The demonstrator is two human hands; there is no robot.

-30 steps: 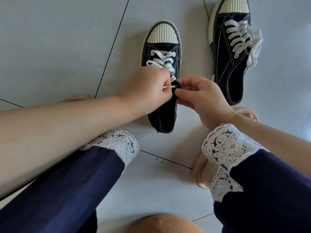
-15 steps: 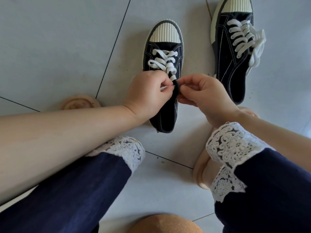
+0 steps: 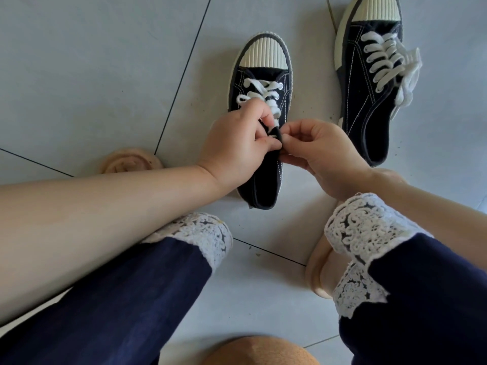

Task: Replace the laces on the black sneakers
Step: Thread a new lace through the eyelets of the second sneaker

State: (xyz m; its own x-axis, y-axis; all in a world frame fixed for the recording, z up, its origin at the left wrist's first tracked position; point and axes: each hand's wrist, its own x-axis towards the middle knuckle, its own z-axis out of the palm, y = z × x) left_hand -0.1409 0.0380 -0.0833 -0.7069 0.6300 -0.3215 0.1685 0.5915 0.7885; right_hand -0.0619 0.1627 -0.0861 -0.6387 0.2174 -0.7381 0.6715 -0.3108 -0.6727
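Observation:
A black sneaker (image 3: 261, 75) with a ribbed white toe cap stands on the tiled floor at centre. A white lace (image 3: 259, 92) crosses its front eyelets. My left hand (image 3: 237, 146) covers the shoe's middle, fingers curled and pinching the lace near the tongue. My right hand (image 3: 324, 151) meets it from the right and pinches the black edge of the shoe by the lace. The lace tip is hidden between my fingers. A second black sneaker (image 3: 369, 88), fully laced in white with loose ends (image 3: 407, 75) hanging to its right, lies at upper right.
I sit low with both knees in dark blue trousers with white lace cuffs (image 3: 369, 227). Beige slippers (image 3: 129, 162) are on my feet beside the shoe. A tan round seat edge (image 3: 258, 351) shows at the bottom. Grey floor tiles (image 3: 92, 61) spread to the left.
Both hands have stayed on the same spot of the centre sneaker, fingers working closer together. The short lace tip seen between the hands a second ago is now hidden.

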